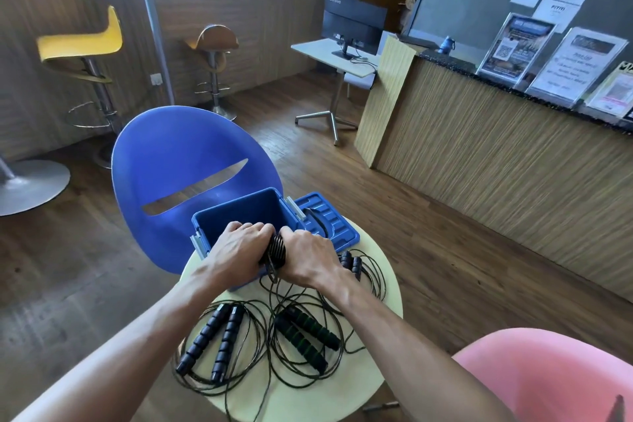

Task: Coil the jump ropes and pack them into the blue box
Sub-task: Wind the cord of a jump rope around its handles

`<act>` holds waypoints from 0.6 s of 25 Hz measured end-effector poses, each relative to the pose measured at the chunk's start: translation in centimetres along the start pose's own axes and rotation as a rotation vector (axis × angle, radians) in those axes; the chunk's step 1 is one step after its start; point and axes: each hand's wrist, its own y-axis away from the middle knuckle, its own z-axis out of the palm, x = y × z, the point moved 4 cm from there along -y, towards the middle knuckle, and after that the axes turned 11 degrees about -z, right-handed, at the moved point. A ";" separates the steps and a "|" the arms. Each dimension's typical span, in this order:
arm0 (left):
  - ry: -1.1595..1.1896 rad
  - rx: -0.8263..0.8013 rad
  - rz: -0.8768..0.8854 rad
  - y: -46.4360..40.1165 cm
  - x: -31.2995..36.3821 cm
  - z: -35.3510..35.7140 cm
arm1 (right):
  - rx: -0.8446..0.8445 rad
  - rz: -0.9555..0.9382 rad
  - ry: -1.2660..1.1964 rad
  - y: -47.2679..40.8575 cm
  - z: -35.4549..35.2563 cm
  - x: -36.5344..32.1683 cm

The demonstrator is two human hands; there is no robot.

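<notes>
An open blue box stands at the far side of a small round cream table, its lid lying to its right. Over the box's near rim, my left hand and my right hand both grip a coiled black jump rope; its cord hangs down to the table. On the table lie a rope with black ribbed handles, a rope with black-and-green handles, and another black-handled rope behind my right wrist, their cords tangled.
A blue chair stands right behind the table and a pink chair at the near right. A wooden counter runs along the right. Bar stools and a desk with a monitor stand farther back.
</notes>
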 end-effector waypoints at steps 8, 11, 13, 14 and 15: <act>0.265 0.311 -0.213 -0.7 -1.6 0.8 | 0.067 0.029 -0.394 -0.2 0.8 3.8; 0.293 0.279 -0.317 -1.9 -1.7 2.3 | 0.061 0.060 -0.476 -1.0 1.8 5.6; 0.301 0.252 -0.358 -2.6 -1.7 3.6 | 0.006 0.096 -0.564 -1.9 2.8 6.9; 0.301 0.245 -0.381 -3.0 -1.8 4.3 | -0.016 0.114 -0.614 -2.4 3.3 7.7; 0.299 0.247 -0.408 -3.3 -2.0 4.9 | -0.031 0.125 -0.667 -3.0 3.7 8.4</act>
